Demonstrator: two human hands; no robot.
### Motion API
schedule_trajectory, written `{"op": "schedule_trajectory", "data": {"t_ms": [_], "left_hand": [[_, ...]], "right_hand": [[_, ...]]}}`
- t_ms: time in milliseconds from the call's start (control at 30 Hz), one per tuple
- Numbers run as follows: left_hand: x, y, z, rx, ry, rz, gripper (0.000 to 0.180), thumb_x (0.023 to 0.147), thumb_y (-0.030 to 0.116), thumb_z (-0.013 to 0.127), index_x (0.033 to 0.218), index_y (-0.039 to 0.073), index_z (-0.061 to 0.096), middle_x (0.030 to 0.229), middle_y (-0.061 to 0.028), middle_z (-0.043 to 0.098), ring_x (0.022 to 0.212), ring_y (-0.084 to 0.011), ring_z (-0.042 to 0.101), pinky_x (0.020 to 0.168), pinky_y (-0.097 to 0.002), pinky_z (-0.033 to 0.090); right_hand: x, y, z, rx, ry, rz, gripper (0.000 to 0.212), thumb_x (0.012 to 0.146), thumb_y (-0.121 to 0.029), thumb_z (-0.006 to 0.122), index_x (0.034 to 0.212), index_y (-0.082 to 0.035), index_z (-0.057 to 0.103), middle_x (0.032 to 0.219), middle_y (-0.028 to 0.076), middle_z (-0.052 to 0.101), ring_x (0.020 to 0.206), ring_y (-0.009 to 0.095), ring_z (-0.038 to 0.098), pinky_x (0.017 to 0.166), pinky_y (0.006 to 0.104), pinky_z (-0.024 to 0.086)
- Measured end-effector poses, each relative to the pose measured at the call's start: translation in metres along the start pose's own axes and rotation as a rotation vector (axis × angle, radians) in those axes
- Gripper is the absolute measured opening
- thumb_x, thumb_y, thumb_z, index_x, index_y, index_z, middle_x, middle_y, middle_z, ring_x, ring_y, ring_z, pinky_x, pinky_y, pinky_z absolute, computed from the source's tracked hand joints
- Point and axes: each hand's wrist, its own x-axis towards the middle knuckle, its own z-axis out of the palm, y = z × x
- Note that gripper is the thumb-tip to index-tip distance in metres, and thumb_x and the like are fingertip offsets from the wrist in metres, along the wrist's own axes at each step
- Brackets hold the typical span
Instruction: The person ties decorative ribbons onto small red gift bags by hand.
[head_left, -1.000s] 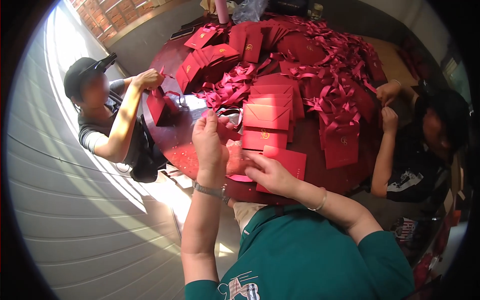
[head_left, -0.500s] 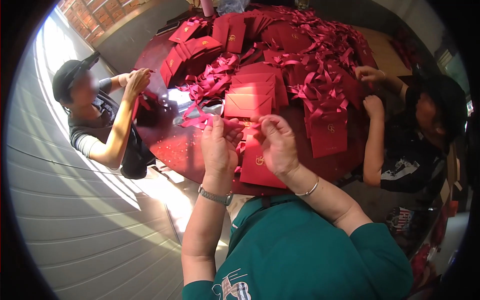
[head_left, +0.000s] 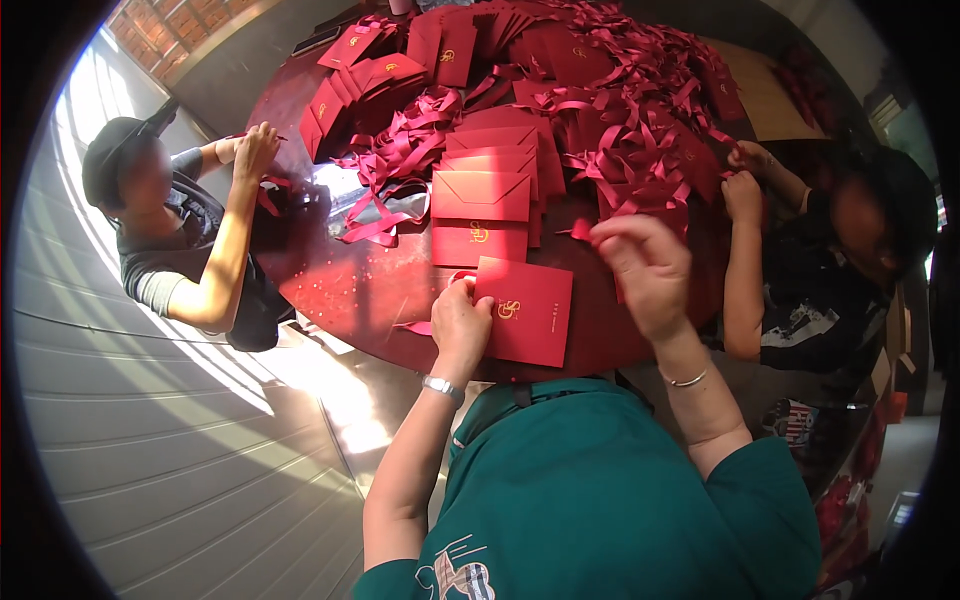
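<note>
A flat red paper gift bag with a gold emblem lies at the near table edge. My left hand grips its left side, thumb on top, and a strip of pink-red ribbon sticks out beside that hand. Raised to the right of the bag, my right hand has its fingers pinched at a small red thing with a thin dark tip; its kind is too small to tell. Just beyond the held bag lies a row of overlapping flat red bags, folded ends showing.
Ribbon-handled bags heap up at the right and back. Loose ribbons and more bag stacks lie at the left. One co-worker works at the left side of the round table, another at the right.
My hands have parted: the left has come down onto the bag, the right has swung right, away from it. The ribbon stretched between them is no longer there. The view has shifted slightly.
</note>
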Motion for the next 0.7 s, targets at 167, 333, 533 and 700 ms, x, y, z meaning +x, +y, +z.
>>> {"op": "schedule_trajectory", "data": {"t_ms": [167,333,533,700], "left_hand": [[0.018,0.002,0.002,-0.183,-0.101,-0.14,0.029,0.072,0.012,0.075,0.096,0.0,0.067,0.08,-0.0121,0.067,0.076,-0.0255,0.066,0.072,-0.0362,0.052],[0.046,-0.021,-0.01,-0.277,-0.239,-0.018,0.027,0.073,-0.002,0.065,0.1,-0.003,0.065,0.088,-0.0134,0.07,0.084,-0.022,0.067,0.075,-0.0338,0.052],[0.058,0.005,-0.013,-0.528,-0.603,-0.157,0.037,0.073,-0.001,0.055,0.108,0.0,0.066,0.096,-0.0231,0.068,0.094,-0.034,0.067,0.081,-0.0408,0.053],[0.024,-0.009,0.002,-0.065,-0.303,0.255,0.035,0.077,0.01,0.057,0.111,0.003,0.064,0.099,-0.0209,0.067,0.095,-0.0385,0.063,0.081,-0.0485,0.048]], "right_hand": [[-0.025,0.052,0.037,-0.08,-0.28,0.326,0.016,0.087,-0.007,0.066,0.101,0.001,0.066,0.08,0.003,0.066,0.071,0.009,0.061,0.063,0.0244,0.049],[-0.024,0.071,0.064,-0.233,-0.357,0.291,0.017,0.086,-0.012,0.067,0.099,-0.001,0.066,0.076,0.006,0.066,0.067,0.009,0.06,0.061,0.0264,0.048],[-0.029,0.081,0.054,-0.33,-0.386,0.206,0.017,0.087,-0.021,0.062,0.093,-0.006,0.066,0.089,0.014,0.067,0.084,0.031,0.066,0.073,0.0395,0.052],[0.002,0.092,0.048,-0.337,-0.056,0.127,0.017,0.088,-0.022,0.061,0.094,-0.008,0.068,0.095,0.014,0.069,0.092,0.032,0.066,0.079,0.0398,0.053]]}}
